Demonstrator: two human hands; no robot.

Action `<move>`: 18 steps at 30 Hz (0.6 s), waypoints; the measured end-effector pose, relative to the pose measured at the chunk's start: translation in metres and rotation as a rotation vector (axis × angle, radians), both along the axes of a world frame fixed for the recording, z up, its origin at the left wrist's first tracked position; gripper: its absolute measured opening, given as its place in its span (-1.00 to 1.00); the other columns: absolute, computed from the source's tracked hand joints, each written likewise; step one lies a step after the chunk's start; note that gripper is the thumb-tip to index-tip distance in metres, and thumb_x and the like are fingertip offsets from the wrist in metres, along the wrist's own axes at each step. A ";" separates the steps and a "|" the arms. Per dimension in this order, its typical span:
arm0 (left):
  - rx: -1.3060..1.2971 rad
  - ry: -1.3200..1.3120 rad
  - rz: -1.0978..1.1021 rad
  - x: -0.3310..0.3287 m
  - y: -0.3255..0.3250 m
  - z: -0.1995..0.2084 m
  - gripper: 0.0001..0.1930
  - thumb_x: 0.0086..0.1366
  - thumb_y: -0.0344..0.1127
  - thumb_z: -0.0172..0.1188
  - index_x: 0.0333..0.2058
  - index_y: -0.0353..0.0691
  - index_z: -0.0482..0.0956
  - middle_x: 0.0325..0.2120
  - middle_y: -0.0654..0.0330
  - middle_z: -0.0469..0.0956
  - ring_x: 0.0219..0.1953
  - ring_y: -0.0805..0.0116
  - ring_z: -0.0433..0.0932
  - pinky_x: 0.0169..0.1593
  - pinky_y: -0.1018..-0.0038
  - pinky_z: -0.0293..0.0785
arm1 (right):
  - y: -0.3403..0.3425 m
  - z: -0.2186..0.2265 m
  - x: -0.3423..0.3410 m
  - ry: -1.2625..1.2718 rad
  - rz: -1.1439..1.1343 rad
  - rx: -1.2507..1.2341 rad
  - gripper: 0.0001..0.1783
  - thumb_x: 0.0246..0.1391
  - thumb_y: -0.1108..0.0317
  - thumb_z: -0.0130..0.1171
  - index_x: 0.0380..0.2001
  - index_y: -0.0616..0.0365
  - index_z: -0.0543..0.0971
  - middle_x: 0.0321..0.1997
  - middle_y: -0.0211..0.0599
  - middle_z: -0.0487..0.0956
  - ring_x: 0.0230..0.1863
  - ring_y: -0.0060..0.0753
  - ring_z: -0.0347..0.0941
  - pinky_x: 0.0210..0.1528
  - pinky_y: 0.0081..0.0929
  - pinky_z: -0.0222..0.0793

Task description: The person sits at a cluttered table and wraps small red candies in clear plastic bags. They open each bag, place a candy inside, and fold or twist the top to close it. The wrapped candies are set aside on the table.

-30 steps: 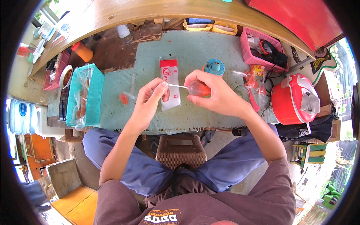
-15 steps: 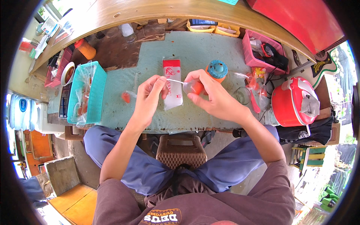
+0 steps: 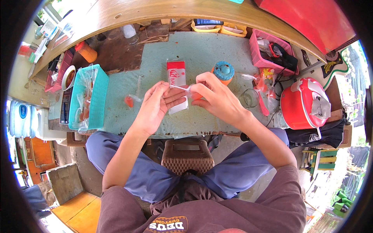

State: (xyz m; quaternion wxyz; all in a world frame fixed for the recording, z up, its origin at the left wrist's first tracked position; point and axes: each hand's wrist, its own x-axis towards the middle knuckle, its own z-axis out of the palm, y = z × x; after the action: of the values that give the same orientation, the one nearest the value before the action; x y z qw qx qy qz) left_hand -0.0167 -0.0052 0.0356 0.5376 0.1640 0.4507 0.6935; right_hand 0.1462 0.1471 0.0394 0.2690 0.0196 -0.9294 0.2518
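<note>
A small clear plastic bag (image 3: 181, 89) is stretched between my hands, its neck twisted thin like a cord. My left hand (image 3: 152, 104) pinches the neck's end between thumb and forefinger, the other fingers extended beneath. Around the bag's filled end, which shows orange-red, the fingers of my right hand (image 3: 220, 96) are closed and partly hide it. Beneath my hands lies a flat red-and-white packet (image 3: 176, 70). A similar small bag with orange-red contents (image 3: 129, 101) rests left of my left hand. Beyond my right hand stands an orange jar with a blue lid (image 3: 224, 70).
At left, a turquoise basket (image 3: 101, 99) holds filled plastic bags. To the right are a drinking glass (image 3: 250, 98), loose orange-red packets (image 3: 265, 90), a pink basket (image 3: 254, 49) and a red-and-white cooler (image 3: 297, 105). A wooden shelf (image 3: 167, 11) overhangs the far side.
The fingers of my left hand have opened out below its pinch. My right hand has turned and closed further over the filled end, and the bag's neck now slopes down to the right.
</note>
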 end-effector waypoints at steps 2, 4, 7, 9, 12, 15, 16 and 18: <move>0.029 -0.004 -0.003 -0.002 -0.001 -0.003 -0.74 0.48 -0.22 -0.05 -0.43 -0.14 0.29 -0.15 -0.12 0.62 0.02 0.01 0.62 0.23 0.07 0.50 | 0.000 -0.002 -0.001 -0.009 -0.008 0.061 -0.60 -0.09 0.45 0.41 -0.19 0.08 0.45 -0.15 -0.24 0.41 -0.08 -0.14 0.43 -0.15 -0.25 0.38; 0.003 -0.014 0.009 -0.002 -0.002 -0.006 -0.74 0.49 -0.22 -0.06 -0.43 -0.14 0.27 -0.16 -0.12 0.62 0.03 0.00 0.61 0.24 0.09 0.50 | -0.002 -0.004 0.000 -0.030 -0.056 0.221 -0.61 -0.08 0.40 0.41 -0.19 0.04 0.46 -0.22 -0.32 0.45 -0.14 -0.24 0.45 -0.22 -0.31 0.36; 0.075 -0.005 0.011 -0.001 -0.002 -0.006 -0.74 0.50 -0.23 -0.09 -0.43 -0.14 0.25 -0.10 -0.16 0.61 0.07 0.01 0.59 0.28 0.11 0.46 | -0.005 -0.009 -0.002 -0.016 -0.059 0.184 -0.67 -0.03 0.34 0.37 -0.22 0.00 0.46 -0.38 -0.43 0.47 -0.29 -0.33 0.47 -0.29 -0.35 0.33; 0.082 0.041 0.002 0.002 -0.001 -0.005 -0.73 0.50 -0.24 -0.11 -0.44 -0.13 0.23 -0.04 -0.21 0.59 0.11 0.03 0.57 0.30 0.14 0.44 | -0.008 -0.011 -0.001 -0.076 -0.092 0.289 -0.74 0.04 0.32 0.32 -0.25 0.02 0.46 -0.43 -0.44 0.49 -0.33 -0.32 0.50 -0.27 -0.33 0.34; 0.108 0.218 0.009 0.008 0.000 -0.004 -0.75 0.52 -0.25 -0.13 -0.41 -0.16 0.25 0.07 -0.24 0.54 0.15 0.08 0.55 0.30 0.21 0.41 | -0.014 -0.014 0.001 -0.163 -0.099 0.117 -0.80 0.12 0.39 0.28 -0.20 0.07 0.50 -0.41 -0.35 0.56 -0.37 -0.28 0.53 -0.24 -0.36 0.36; 0.095 0.494 0.037 0.018 -0.003 -0.003 -0.78 0.51 -0.29 -0.12 -0.37 -0.22 0.31 0.16 -0.19 0.50 0.18 0.13 0.52 0.29 0.27 0.37 | -0.023 -0.016 0.000 -0.239 -0.074 -0.349 -0.81 0.25 0.36 0.17 -0.10 0.14 0.56 -0.31 -0.28 0.62 -0.31 -0.34 0.56 -0.20 -0.44 0.39; 0.088 0.592 0.048 0.021 -0.005 -0.003 -0.79 0.51 -0.31 -0.12 -0.36 -0.24 0.33 0.18 -0.16 0.49 0.19 0.15 0.52 0.29 0.29 0.36 | -0.025 -0.017 0.000 -0.249 -0.050 -0.514 -0.79 0.30 0.33 0.12 -0.07 0.16 0.58 -0.27 -0.26 0.64 -0.27 -0.38 0.56 -0.18 -0.46 0.39; 0.073 0.854 -0.012 0.028 -0.010 -0.004 -0.80 0.50 -0.36 -0.06 -0.34 -0.31 0.39 0.21 -0.16 0.45 0.21 0.12 0.50 0.25 0.38 0.33 | -0.023 -0.016 -0.002 -0.291 0.014 -0.971 -0.71 0.37 0.26 0.04 -0.02 0.19 0.59 -0.18 -0.29 0.65 -0.18 -0.45 0.55 -0.14 -0.49 0.40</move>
State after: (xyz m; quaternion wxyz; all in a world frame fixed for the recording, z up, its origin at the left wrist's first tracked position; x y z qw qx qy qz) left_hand 0.0110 -0.0154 0.0316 0.3008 0.4581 0.6068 0.5757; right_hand 0.1445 0.1240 0.0231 0.1130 -0.1370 -0.7328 0.6569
